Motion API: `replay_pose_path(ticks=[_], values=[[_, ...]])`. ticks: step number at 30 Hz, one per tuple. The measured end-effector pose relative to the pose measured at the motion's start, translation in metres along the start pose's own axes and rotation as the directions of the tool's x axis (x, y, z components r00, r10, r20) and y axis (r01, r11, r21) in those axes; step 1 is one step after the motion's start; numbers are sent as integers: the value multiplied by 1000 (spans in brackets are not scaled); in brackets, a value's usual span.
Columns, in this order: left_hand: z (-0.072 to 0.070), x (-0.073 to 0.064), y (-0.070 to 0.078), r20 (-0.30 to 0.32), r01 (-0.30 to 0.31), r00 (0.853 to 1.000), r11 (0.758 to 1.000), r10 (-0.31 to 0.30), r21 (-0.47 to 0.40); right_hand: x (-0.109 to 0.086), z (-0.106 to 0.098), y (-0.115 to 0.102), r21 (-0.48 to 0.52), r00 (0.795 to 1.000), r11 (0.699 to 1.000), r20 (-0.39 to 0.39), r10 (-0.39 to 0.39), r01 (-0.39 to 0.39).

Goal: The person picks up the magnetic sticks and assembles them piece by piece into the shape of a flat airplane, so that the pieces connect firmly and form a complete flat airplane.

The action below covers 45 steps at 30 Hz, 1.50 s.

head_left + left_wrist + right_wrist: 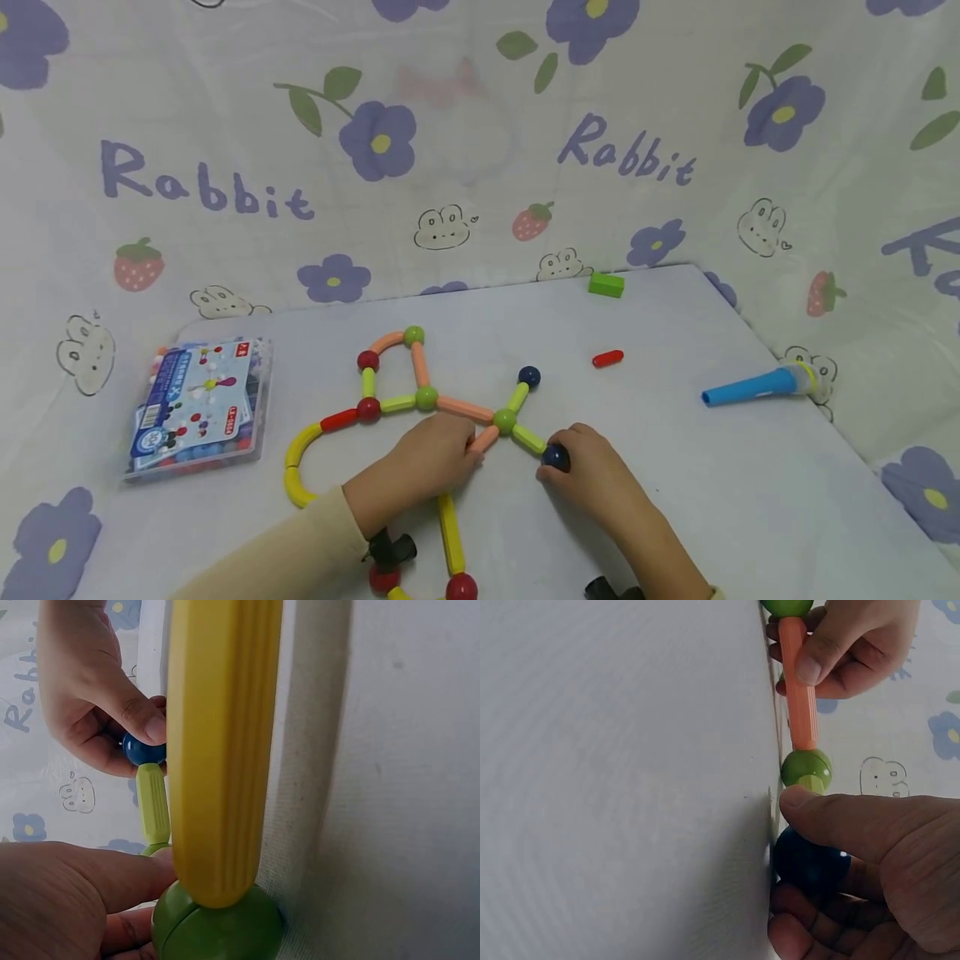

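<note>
A connected figure of coloured rods and balls lies on the white table. My left hand (431,454) pinches an orange rod (801,705) between thumb and fingers; this rod runs up to a green ball (505,422). At the figure's right side, my right hand (596,475) grips a dark blue ball (556,457) on the end of a lime-green rod (529,439). Another dark blue ball (529,377) tips a second lime rod above. In the left wrist view, a yellow rod (221,750) meets a green ball (217,926) beside my left fingers. My left forearm hides part of the figure.
At the left stands a clear plastic box (258,417) of pieces with a printed card. A loose red rod (607,358), a green block (606,285) and a blue toy microphone (753,387) lie to the right. A patterned cloth (465,167) hangs behind the table.
</note>
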<state>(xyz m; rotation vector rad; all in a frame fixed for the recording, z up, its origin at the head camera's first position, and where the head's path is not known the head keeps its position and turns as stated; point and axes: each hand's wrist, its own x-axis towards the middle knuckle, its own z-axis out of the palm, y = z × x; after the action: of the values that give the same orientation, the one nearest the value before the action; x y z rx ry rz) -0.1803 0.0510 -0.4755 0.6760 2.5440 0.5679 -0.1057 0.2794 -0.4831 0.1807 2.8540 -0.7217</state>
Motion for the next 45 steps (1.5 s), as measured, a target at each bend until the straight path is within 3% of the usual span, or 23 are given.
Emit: replay_pose_path(ticks=[21, 24, 27, 29, 32, 35, 41, 45], values=[[-4, -1, 1, 10, 4, 1000, 1000, -4, -8, 12, -5, 15, 62, 1000, 998, -18, 19, -18], [-9, 0, 4, 33, 38, 999, 999, -37, -10, 9, -7, 17, 83, 1000, 996, 5, 19, -19], [-23, 6, 9, 42, 74, 996, 997, -75, 11, 9, -21, 24, 109, 1000, 994, 16, 18, -20], [-36, 13, 14, 28, 74, 997, 996, -75, 39, 14, -37, 34, 116, 1000, 993, -6, 9, -8], [-53, 29, 26, -9, 21, 1000, 994, -20, 110, 31, -66, 49, 84, 996, 996, -85, -8, 15], [-60, 52, 41, -9, -25, 1000, 991, 27, 134, 56, -89, 62, 18, 989, 1000, -145, -20, 23], [-42, 100, 58, 51, -26, 999, 992, 19, 124, 104, -94, 76, -72, 999, 997, -54, 7, -11], [-29, 117, 60, 75, -17, 997, 991, 7, 134, 116, -86, 82, -105, 1000, 994, -5, 21, -21]])
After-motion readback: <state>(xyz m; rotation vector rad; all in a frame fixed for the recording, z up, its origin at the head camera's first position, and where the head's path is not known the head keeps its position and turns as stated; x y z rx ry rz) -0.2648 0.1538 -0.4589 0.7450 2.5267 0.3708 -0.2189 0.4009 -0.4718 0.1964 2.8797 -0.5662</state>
